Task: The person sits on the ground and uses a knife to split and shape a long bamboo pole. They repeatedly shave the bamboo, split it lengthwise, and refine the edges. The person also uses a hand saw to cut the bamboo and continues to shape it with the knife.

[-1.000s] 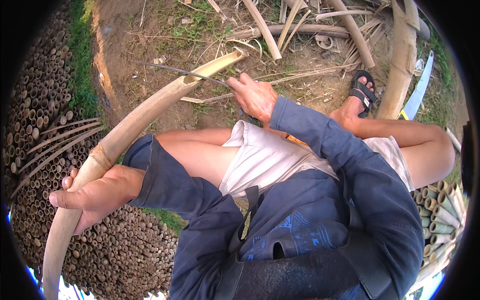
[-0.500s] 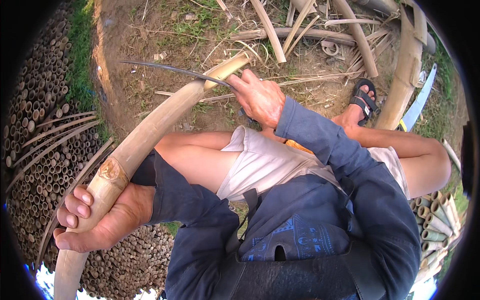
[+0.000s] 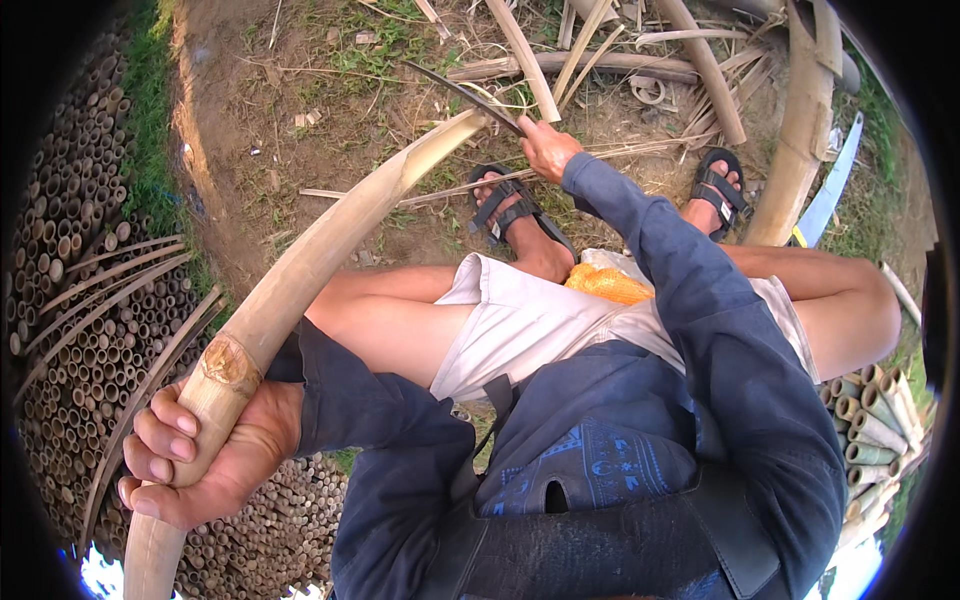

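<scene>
A thick bamboo pole (image 3: 300,270) runs slantwise from the lower left to the upper middle, its far end cut open to show the pale inside. My left hand (image 3: 215,450) is wrapped round it just below a knot (image 3: 228,362). Farther off, my right hand (image 3: 548,148) is closed at the near end of a long dark blade (image 3: 465,94), a machete by its look; the handle is hidden in my fist. The blade is by the pole's cut tip, pointing up and left. Whether it touches the bamboo I cannot tell.
Stacked cut bamboo (image 3: 80,190) fills the left side. Split strips (image 3: 525,60) and a bamboo length (image 3: 590,64) lie on the ground ahead. A blue-bladed saw (image 3: 835,185) is beside a thick leaning bamboo (image 3: 800,120) at right. Orange netting (image 3: 608,284) lies between my legs.
My right hand has moved away from me and slightly right, taking the blade from across the pole out to its tip. My left hand keeps its grip.
</scene>
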